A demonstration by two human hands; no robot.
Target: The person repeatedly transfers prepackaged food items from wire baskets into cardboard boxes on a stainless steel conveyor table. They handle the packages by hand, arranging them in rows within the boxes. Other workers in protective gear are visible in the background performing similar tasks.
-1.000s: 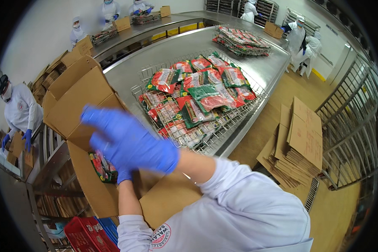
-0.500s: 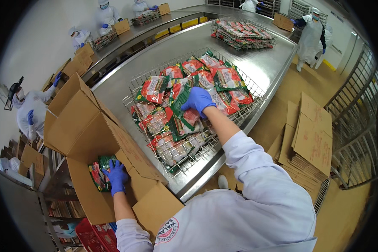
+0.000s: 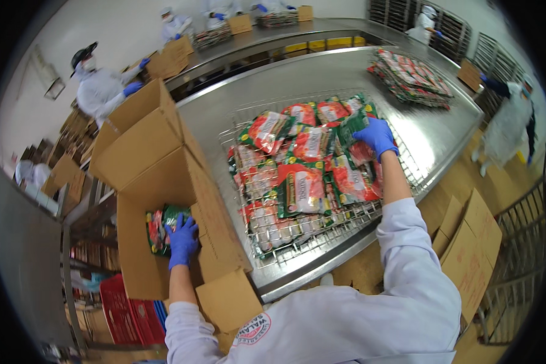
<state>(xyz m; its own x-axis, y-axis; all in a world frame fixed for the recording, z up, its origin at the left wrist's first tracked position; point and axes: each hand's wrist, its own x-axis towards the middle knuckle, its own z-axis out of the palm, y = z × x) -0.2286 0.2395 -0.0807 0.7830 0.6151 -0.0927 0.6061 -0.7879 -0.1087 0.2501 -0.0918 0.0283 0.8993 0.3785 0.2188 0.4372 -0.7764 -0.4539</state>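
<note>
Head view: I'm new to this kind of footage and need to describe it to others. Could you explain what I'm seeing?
No robot here: a person works with a blue-gloved left hand and a blue-gloved right hand. The picture comes from the left of two wide fisheye cameras worn on the head, so straight edges bend. On the shiny steel table stands a silver wire basket of red-and-green plastic packets. The right hand grips one shiny green-and-red packet; whether it is lifted clear is hard to tell. The left hand rests on similar packets inside an open brown cardboard box.
</note>
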